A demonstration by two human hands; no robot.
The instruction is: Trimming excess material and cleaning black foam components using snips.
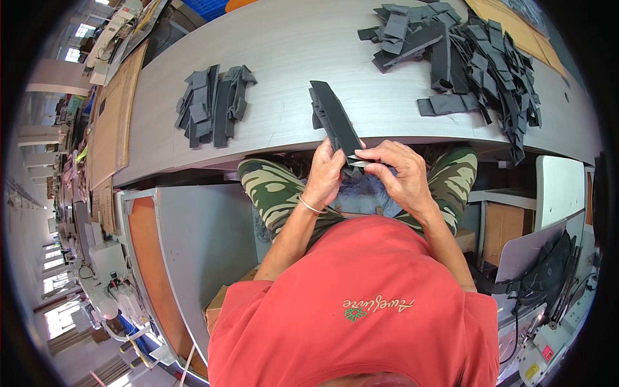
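Both hands — left hand [326, 173], right hand [394, 169] — grip closed on a dark strip [336, 120] over the table edge [193, 164].

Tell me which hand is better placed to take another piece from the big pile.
Right, probably. The right hand only pinches the near end of the strip stack, and the big pile lies on its side of the table. The left hand holds the stack from the left.
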